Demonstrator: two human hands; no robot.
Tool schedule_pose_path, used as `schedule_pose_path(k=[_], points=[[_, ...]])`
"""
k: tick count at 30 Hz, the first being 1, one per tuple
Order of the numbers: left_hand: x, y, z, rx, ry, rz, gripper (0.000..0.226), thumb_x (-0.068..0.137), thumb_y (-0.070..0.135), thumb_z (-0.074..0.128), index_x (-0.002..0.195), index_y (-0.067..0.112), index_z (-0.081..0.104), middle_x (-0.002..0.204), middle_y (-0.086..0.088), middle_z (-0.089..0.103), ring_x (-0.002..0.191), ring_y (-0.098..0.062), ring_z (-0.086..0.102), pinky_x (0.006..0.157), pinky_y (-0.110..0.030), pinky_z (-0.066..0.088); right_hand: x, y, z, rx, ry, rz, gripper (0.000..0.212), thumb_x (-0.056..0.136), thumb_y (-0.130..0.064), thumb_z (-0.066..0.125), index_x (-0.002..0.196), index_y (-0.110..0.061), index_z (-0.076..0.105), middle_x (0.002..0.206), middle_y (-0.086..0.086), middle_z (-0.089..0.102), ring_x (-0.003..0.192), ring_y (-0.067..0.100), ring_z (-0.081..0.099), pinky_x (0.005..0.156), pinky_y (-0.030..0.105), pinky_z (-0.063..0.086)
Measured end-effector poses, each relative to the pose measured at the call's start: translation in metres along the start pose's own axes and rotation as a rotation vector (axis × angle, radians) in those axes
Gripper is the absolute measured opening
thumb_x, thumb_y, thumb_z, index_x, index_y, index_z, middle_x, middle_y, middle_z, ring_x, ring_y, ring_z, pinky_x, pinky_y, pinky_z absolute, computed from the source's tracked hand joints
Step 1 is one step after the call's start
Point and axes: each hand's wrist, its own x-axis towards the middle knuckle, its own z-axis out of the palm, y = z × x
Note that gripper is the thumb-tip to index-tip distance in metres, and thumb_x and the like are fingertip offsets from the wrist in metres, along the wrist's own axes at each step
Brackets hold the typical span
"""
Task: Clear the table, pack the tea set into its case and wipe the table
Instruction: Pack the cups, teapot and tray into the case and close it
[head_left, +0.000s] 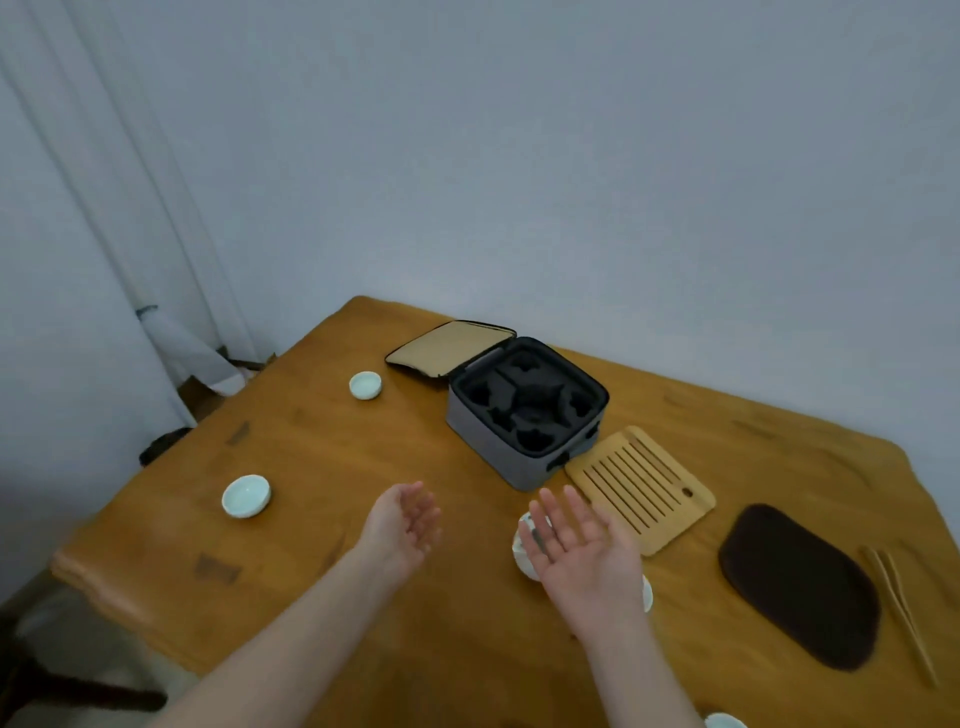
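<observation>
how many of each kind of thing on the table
pale cups: 3
white vessel behind the right hand: 1
case: 1
bamboo tray: 1
dark mat: 1
wooden tongs: 1
total: 8

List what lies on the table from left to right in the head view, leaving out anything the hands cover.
Near pale cup → far pale cup → open grey case → slatted bamboo tray → dark mat → wooden tongs. The white piece behind the right hand is left out.
</observation>
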Motion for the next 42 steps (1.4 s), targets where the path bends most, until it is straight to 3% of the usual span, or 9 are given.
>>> schedule_pose_path(k=[4,7,11,14,17,20,24,34,42], points=[[0.078,0.051,-0.013,0.230,0.086,0.062,0.023,0.095,0.022,0.054,0.113,0.011,0.062,0.098,-0.004,0.061,0.086,-0.019,0.058,0.086,-0.038,0.044,0.053,0.016,0.016,-0.340,0.138,-0.093,0.025,0.097,-0.019,0.055,0.118,-0.010,0.063,0.117,0.015,0.066,0.111,0.031,0.061,0.096,0.045,0.049],[0.134,0.087,-0.017,0.512,0.116,0.154,0.033,0.097,0.028,0.051,0.126,0.012,0.054,0.114,-0.003,0.056,0.101,-0.022,0.055,0.088,-0.037,0.042,0.096,0.023,0.022,-0.813,0.200,-0.351,0.020,0.095,-0.013,0.059,0.114,-0.019,0.064,0.116,0.000,0.063,0.113,0.019,0.058,0.086,0.027,0.048],[0.194,0.130,-0.019,1.041,0.122,0.401,0.037,0.094,0.024,0.053,0.130,0.016,0.048,0.128,-0.008,0.049,0.108,-0.024,0.050,0.092,-0.036,0.042,0.149,0.023,0.012,-1.613,0.241,-0.652,0.039,0.094,-0.021,0.060,0.131,-0.028,0.050,0.132,-0.011,0.047,0.130,0.012,0.041,0.105,0.027,0.039],[0.222,0.156,-0.020,1.587,0.213,0.622,0.048,0.090,0.029,0.057,0.135,0.023,0.040,0.133,-0.009,0.040,0.119,-0.027,0.042,0.095,-0.037,0.040,0.172,0.025,0.010,-1.904,0.260,-0.764,0.049,0.093,-0.024,0.061,0.139,-0.023,0.047,0.138,-0.007,0.047,0.134,0.013,0.035,0.111,0.029,0.034],[0.241,0.170,-0.016,1.803,0.264,0.694,0.060,0.087,0.033,0.060,0.140,0.029,0.033,0.140,-0.006,0.030,0.125,-0.027,0.035,0.094,-0.038,0.042,0.188,0.030,0.005,-2.019,0.256,-0.846,0.049,0.086,-0.016,0.070,0.133,-0.014,0.057,0.129,0.000,0.059,0.126,0.022,0.049,0.107,0.036,0.042],[0.257,0.178,-0.007,1.897,0.242,0.671,0.070,0.088,0.034,0.061,0.147,0.034,0.023,0.151,-0.007,0.019,0.131,-0.029,0.030,0.098,-0.041,0.042,0.202,0.035,-0.001,-2.092,0.292,-0.992,0.050,0.067,-0.002,0.084,0.115,-0.006,0.070,0.107,0.007,0.070,0.100,0.028,0.066,0.084,0.042,0.056],[0.275,0.183,0.003,1.996,0.255,0.640,0.068,0.094,0.036,0.053,0.150,0.043,0.014,0.159,-0.008,0.008,0.137,-0.033,0.029,0.098,-0.043,0.043,0.214,0.037,0.007,-2.126,0.406,-1.145,0.047,0.059,0.008,0.085,0.103,-0.008,0.075,0.091,0.004,0.072,0.084,0.028,0.067,0.065,0.039,0.053],[0.307,0.198,0.010,2.152,0.271,0.585,0.056,0.096,0.036,0.049,0.145,0.038,0.023,0.140,-0.010,0.034,0.120,-0.032,0.043,0.079,-0.039,0.044,0.217,0.079,0.027,-2.152,0.239,-1.263,0.045,0.062,0.000,0.087,0.103,-0.015,0.075,0.084,-0.004,0.069,0.074,0.019,0.060,0.071,0.031,0.036],[0.294,0.195,-0.003,1.864,0.249,0.756,0.048,0.084,0.038,0.068,0.121,0.026,0.040,0.112,-0.011,0.039,0.090,-0.032,0.052,0.066,-0.041,0.052,0.206,0.129,0.039,-2.052,0.093,-1.215,0.054,0.065,0.002,0.084,0.113,-0.019,0.070,0.083,-0.004,0.062,0.073,0.017,0.053,0.060,0.029,0.045]])
